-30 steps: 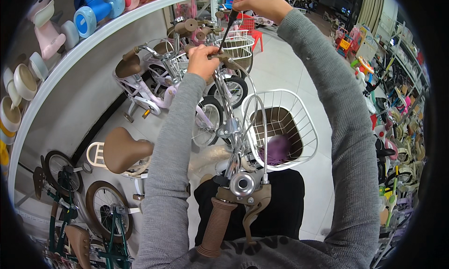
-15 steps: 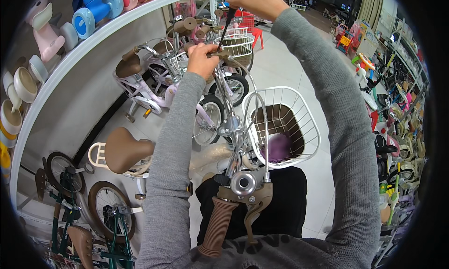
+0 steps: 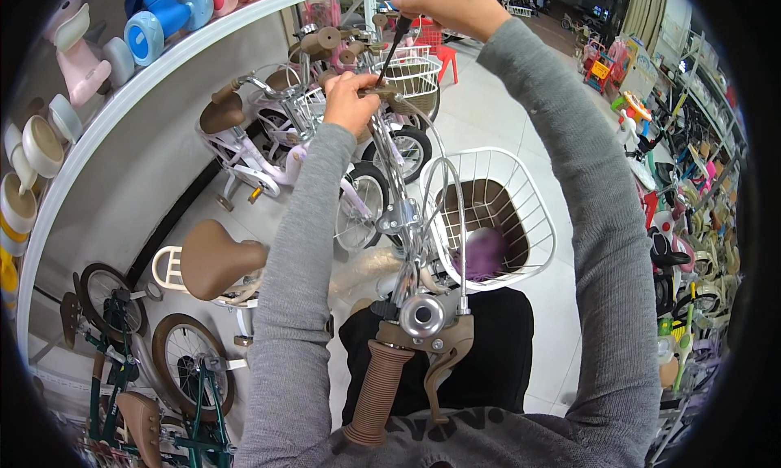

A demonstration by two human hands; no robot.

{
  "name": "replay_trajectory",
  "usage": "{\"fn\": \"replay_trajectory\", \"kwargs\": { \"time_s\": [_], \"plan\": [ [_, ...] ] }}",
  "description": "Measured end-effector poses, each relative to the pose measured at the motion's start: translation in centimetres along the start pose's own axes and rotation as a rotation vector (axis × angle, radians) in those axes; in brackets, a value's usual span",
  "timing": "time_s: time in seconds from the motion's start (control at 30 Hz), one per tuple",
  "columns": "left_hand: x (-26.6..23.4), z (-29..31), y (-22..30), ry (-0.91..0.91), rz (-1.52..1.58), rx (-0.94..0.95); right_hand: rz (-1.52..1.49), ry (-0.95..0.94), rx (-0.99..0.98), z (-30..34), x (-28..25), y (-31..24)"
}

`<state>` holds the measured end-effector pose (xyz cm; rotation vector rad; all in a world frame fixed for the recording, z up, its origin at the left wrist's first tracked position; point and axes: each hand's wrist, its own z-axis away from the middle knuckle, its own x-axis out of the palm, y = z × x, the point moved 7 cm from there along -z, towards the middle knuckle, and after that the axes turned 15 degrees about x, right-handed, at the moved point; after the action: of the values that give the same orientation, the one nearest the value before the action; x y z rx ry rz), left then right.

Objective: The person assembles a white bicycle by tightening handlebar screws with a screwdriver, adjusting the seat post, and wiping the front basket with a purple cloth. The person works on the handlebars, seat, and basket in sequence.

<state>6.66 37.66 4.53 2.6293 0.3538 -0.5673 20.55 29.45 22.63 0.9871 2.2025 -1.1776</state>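
A child's bicycle stands in front of me, its chrome handlebar (image 3: 412,248) running away from me. At the far end my left hand (image 3: 352,102) is closed around the handlebar by the brown brake lever mount (image 3: 390,94). Above it my right hand (image 3: 460,6) grips a screwdriver (image 3: 396,45) with a brownish handle and dark shaft, its tip down at the mount. The near end carries a silver bell (image 3: 423,316), a ribbed brown grip (image 3: 380,395) and a brown brake lever (image 3: 439,378). Brake cables (image 3: 462,224) arch beside the bar.
Right of the bar is a white wire basket (image 3: 541,266) holding something purple (image 3: 486,255). A brown saddle (image 3: 218,261) is left of my arm. Small bicycles (image 3: 285,159) stand beyond, and a green one (image 3: 203,403) at lower left. Shelves of toys (image 3: 163,25) curve along the left.
My right hand has shifted slightly to the right at the screwdriver's handle. The tip stays at the brake lever mount, and my left hand keeps its hold.
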Motion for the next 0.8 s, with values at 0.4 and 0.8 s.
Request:
{"fn": "replay_trajectory", "kwargs": {
  "time_s": [0.4, 0.8],
  "plan": [
    [-1.0, 1.1, -1.7, 0.029, -0.051, -0.073, -0.281, 0.044, 0.079, 3.7, 0.3, 1.9],
    [0.1, 0.5, -1.4, -0.008, 0.348, -0.088, -0.786, 0.314, -0.022, 19.9, -6.0, 2.0]
  ]
}}
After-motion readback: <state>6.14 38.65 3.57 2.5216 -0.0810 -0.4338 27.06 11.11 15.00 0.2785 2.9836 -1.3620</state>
